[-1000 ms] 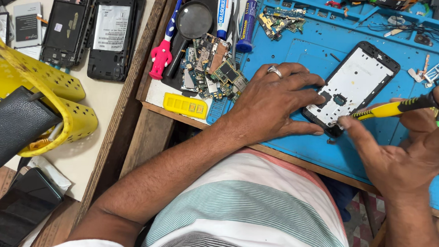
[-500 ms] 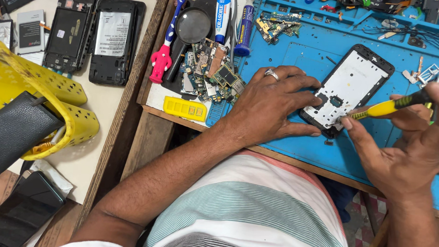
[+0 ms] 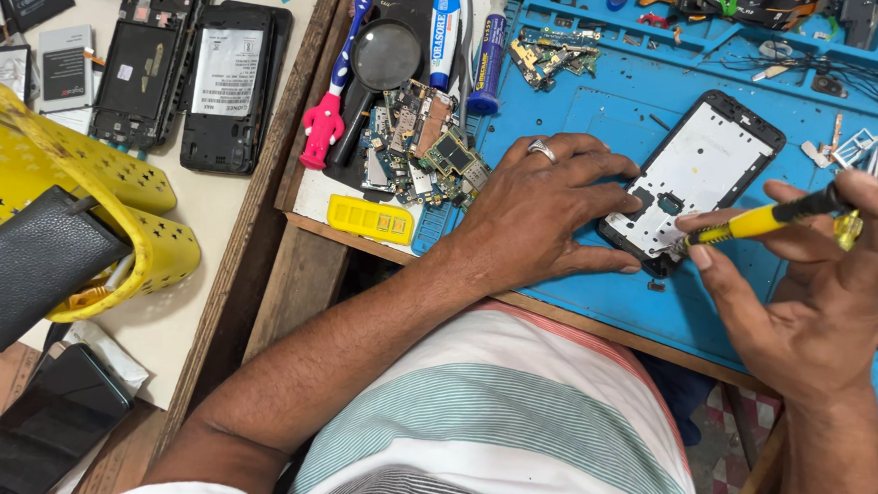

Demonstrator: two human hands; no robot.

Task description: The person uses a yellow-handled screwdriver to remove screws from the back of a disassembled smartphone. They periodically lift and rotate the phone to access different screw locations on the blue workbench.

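The opened phone frame (image 3: pixel 701 181) lies tilted on the blue repair mat (image 3: pixel 587 104). The left hand (image 3: pixel 551 208) rests flat, fingers spread, pinning the frame's lower left corner; a ring shows on 1 finger. The right hand (image 3: pixel 817 287) pinches a yellow-handled screwdriver (image 3: pixel 756 224), its tip touching the frame's bottom edge. Left of the frame sit loose circuit boards (image 3: pixel 419 151) and a magnifying glass (image 3: pixel 384 59).
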